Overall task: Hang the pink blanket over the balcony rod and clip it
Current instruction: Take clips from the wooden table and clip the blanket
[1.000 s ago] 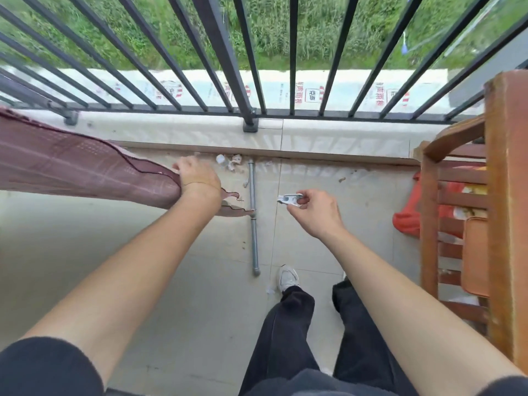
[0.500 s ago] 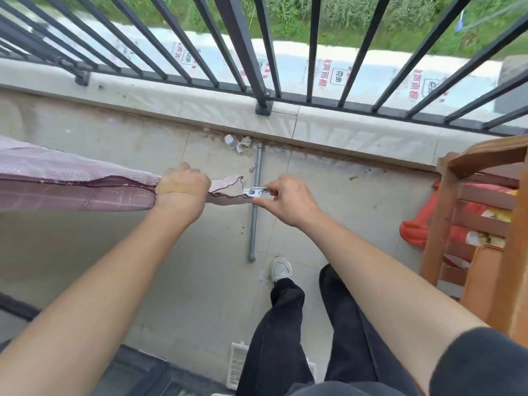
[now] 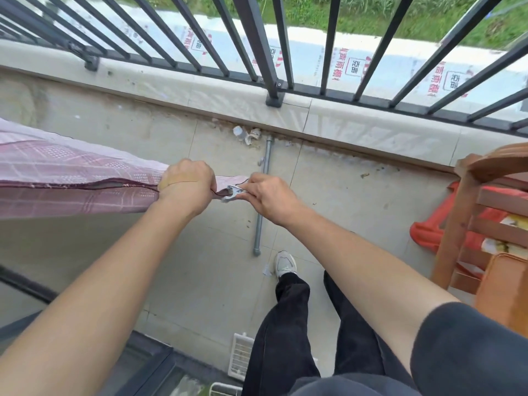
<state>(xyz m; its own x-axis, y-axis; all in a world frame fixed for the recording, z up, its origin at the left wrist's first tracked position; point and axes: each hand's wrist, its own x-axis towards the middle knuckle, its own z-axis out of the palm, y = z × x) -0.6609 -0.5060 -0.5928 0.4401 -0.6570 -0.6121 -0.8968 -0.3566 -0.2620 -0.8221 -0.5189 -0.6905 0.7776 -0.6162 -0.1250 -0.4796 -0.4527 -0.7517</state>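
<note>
Our left hand (image 3: 187, 184) is closed in a fist around the gathered end of the pink blanket (image 3: 71, 172), which stretches off to the left, hanging above the balcony floor (image 3: 200, 267). Our right hand (image 3: 271, 200) pinches a small metal clip (image 3: 233, 193) between thumb and fingers, its mouth touching the blanket's tip just beside the left fist. Below the hands a grey pipe (image 3: 263, 195) lies on the floor, one end at the foot of the low wall. Beyond the dark railing (image 3: 257, 38), a white sheet (image 3: 357, 64) carries red and black Chinese print, too distorted for us to read. A wooden chair (image 3: 468, 212) stands at the floor's right edge.
</note>
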